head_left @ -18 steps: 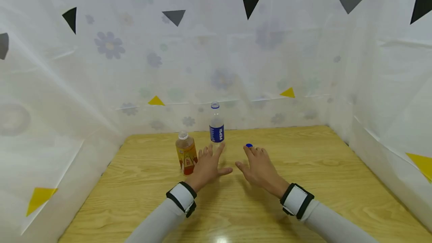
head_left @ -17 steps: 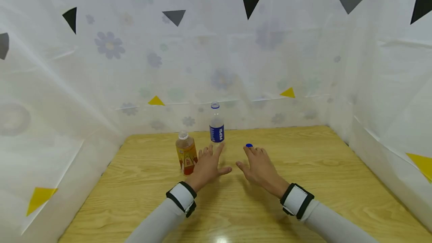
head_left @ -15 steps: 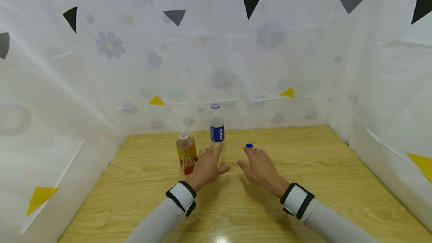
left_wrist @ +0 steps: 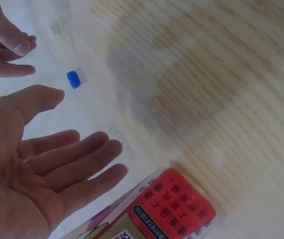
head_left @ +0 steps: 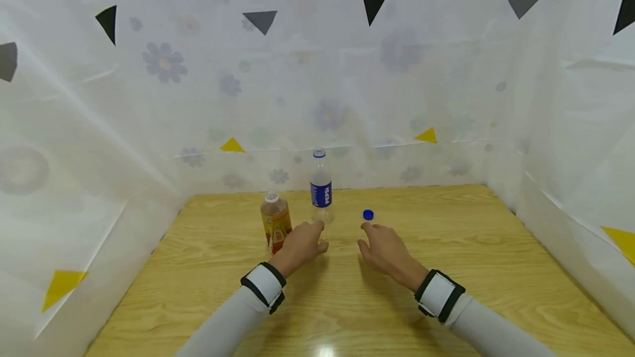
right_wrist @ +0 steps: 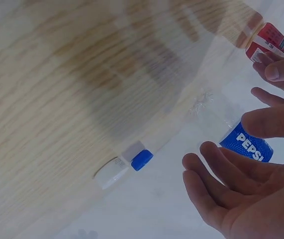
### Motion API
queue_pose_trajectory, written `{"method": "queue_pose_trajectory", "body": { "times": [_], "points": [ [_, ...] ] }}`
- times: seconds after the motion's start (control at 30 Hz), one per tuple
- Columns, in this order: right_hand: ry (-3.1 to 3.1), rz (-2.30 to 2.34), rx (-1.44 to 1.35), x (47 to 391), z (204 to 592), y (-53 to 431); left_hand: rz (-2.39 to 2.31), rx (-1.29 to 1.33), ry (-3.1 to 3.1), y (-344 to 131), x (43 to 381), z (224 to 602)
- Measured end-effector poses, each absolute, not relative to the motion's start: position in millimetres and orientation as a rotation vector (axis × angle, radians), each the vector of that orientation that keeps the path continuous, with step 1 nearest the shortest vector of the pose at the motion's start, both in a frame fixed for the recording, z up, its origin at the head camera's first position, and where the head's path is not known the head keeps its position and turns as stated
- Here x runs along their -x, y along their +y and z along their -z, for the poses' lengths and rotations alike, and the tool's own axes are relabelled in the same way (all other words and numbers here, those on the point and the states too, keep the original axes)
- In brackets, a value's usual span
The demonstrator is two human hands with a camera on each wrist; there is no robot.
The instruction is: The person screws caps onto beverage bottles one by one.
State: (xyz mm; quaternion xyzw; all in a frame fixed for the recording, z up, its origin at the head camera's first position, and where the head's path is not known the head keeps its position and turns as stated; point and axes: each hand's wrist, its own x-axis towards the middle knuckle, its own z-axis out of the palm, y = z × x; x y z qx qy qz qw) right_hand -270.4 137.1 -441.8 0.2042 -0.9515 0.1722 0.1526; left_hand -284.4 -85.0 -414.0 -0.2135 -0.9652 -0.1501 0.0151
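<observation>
My left hand (head_left: 300, 244) hovers over the table just right of a bottle with a yellow and red label (head_left: 276, 223), its fingers loosely bent and holding nothing. That bottle stands upright without a cap; its red lower label (left_wrist: 174, 206) shows close to the fingers in the left wrist view. Behind the hand is a clear, uncapped Pepsi bottle (head_left: 321, 194), also upright. A blue bottle cap (head_left: 368, 215) lies just beyond the fingertips of my right hand (head_left: 389, 249), which is likewise relaxed and holds nothing. Beside it, in the right wrist view, lies a white cap (right_wrist: 112, 173).
The light wooden table (head_left: 208, 302) meets a white sheet wall (head_left: 278, 87) at the back, with more sheeting at both sides. Black, grey and yellow triangles mark the sheets.
The fingers of both hands have gone from spread and stretched forward to more bent and drawn back. The blue cap shows fully now. Bottles stay where they were.
</observation>
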Motion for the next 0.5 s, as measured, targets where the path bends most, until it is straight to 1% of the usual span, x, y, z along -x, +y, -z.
{"method": "queue_pose_trajectory", "body": {
  "times": [0.27, 0.37, 0.5],
  "points": [
    [-2.744, -0.513, -0.601, 268.3, 438.8, 139.6, 0.445, 0.722, -2.934, -85.4, 283.1, 404.9],
    [-2.743, -0.52, -0.614, 267.5, 438.4, 140.1, 0.46, 0.724, -2.838, -87.4, 281.8, 389.5],
    [-2.739, -0.523, -0.615, 268.1, 438.7, 140.5, 0.511, 0.667, -2.684, -93.9, 285.6, 358.2]
  ]
}}
